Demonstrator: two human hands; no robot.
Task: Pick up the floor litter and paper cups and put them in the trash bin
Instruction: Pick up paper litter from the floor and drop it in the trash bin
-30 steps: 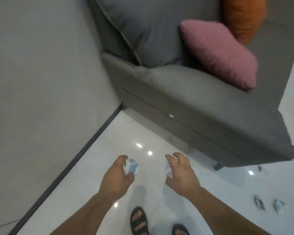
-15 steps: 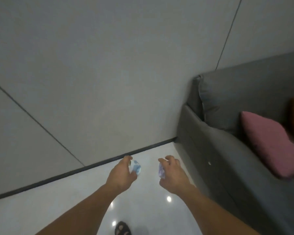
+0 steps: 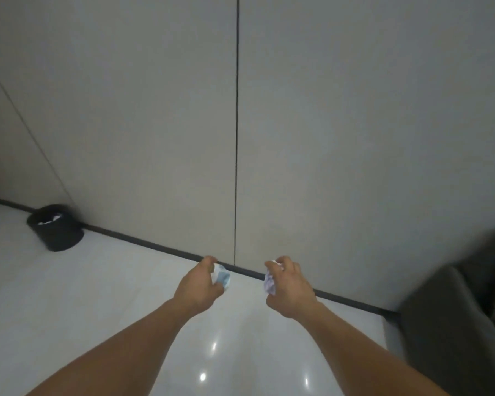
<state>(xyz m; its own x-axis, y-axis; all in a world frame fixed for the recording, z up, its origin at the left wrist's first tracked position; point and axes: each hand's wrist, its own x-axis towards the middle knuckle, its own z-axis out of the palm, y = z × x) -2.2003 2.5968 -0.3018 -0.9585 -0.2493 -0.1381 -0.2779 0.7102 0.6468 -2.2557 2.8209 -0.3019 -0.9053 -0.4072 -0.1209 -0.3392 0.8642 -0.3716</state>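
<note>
My left hand (image 3: 197, 287) grips a crumpled white-and-blue paper cup (image 3: 222, 277), which sticks out between thumb and fingers. My right hand (image 3: 289, 287) holds a crumpled pale purple-white piece of litter (image 3: 269, 284) in curled fingers. Both hands are held out in front of me at about the same height, a short gap apart. A black round trash bin (image 3: 56, 228) stands on the floor against the wall at the far left, with white paper showing inside it.
A grey panelled wall (image 3: 326, 138) with a dark skirting strip (image 3: 155, 247) fills the upper view. Glossy white floor tiles (image 3: 83, 295) stretch between me and the bin. A grey sofa's end (image 3: 455, 324) stands at the right edge.
The view has swung left: the sofa and pink cushion have slid off to the right edge and the trash bin has come into sight at the left. Both hands keep their hold.
</note>
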